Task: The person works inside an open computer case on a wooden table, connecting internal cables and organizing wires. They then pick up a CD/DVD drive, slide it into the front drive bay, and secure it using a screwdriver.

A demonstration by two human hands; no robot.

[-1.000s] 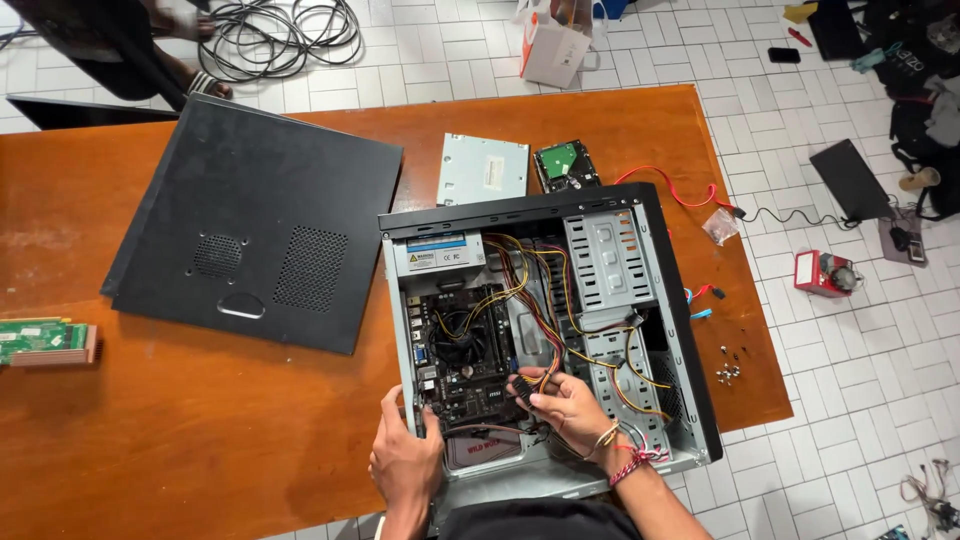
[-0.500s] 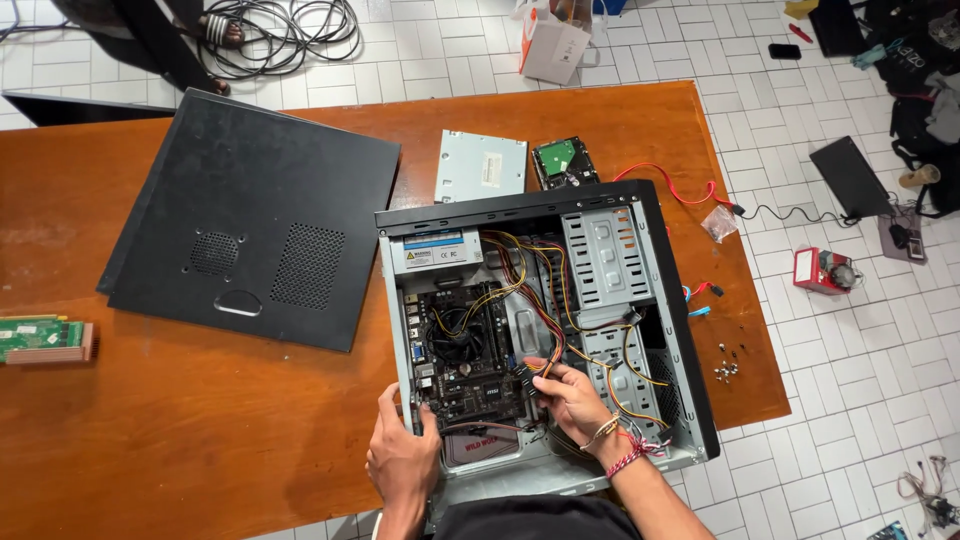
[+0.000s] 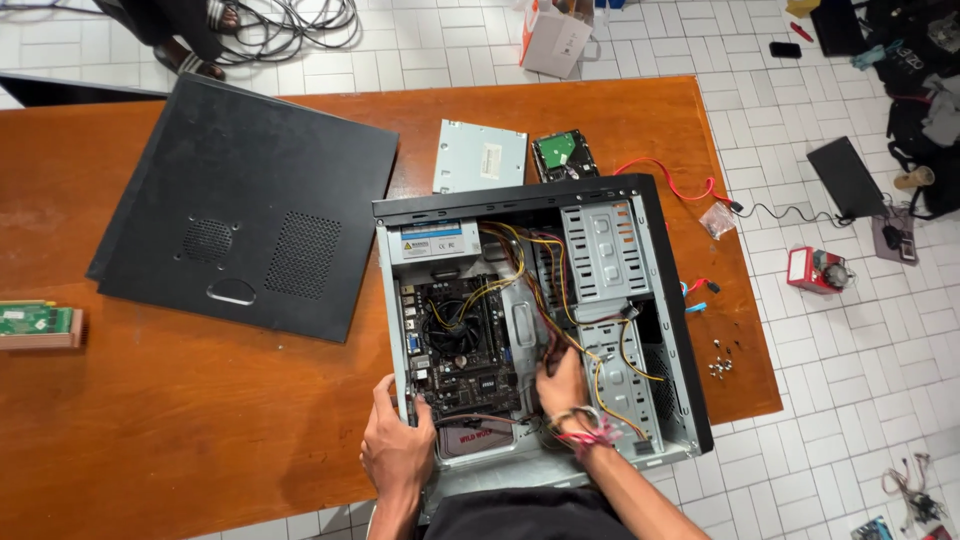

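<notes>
Head view – case: open computer case (image 3: 640, 300) lying on its side at the near right of the wooden desk (image 3: 200, 420), motherboard (image 3: 462, 340) showing inside.
Head view – handling of the case: looking heavy and stiff, sheet-metal edges likely sharp – best taken by the outer frame, not by the boards.
Head view – cables: bundle of yellow, red and black cables (image 3: 545, 300) running from the power supply (image 3: 432, 240) down past the drive cage (image 3: 605, 255); looking soft and springy, connectors likely fragile, so better gripping at the plug than pulling on the wire.
Head view – left hand (image 3: 397, 450): resting on the near left edge of the case, fingers curled loosely over the rim beside the motherboard, holding nothing separate.
Head view – right hand (image 3: 562, 385): reaching deep inside the case, fingers partly closed among the cables just right of the motherboard; whether pinching a plug or only touching it – impossible to tell, fingertips being hidden.
Head view – around the case: removed black side panel (image 3: 250, 210) lying flat to the left, optical drive (image 3: 480, 157) and hard disk (image 3: 565, 155) sitting just beyond the case, small screws (image 3: 720, 368) near the right edge of the desk.
</notes>
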